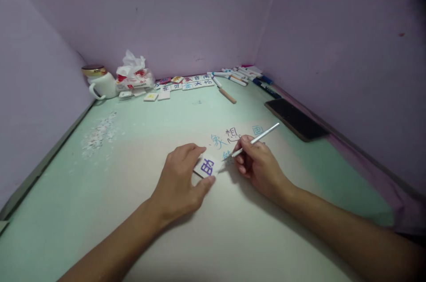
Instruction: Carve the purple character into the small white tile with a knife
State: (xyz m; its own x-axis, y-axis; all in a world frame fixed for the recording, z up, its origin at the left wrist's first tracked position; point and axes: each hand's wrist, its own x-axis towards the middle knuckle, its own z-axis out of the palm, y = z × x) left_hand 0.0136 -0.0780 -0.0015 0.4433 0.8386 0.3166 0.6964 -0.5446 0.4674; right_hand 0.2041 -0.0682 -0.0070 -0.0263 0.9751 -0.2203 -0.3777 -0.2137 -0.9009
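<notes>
My left hand point(181, 175) grips a small white square block point(214, 167) by its edges, thumb at the near side and fingers at the far side. A purple Chinese character is drawn on the block's top face. My right hand point(261, 162) is closed around a slim silver craft knife point(264, 133), held like a pen. Its thin tip points left, close to the block's right edge; whether it touches the block I cannot tell. Just beyond the hands, blue and dark characters point(231, 133) are written on the tabletop, partly hidden by my right hand.
White shavings point(101, 133) lie at the left. Along the back are a white mug point(104, 85), a tissue pack point(135, 79), several tiles with characters point(188, 86), several markers point(238, 79) and a wooden-handled tool point(228, 95). A dark phone point(296, 119) lies at the right edge. Walls enclose the table.
</notes>
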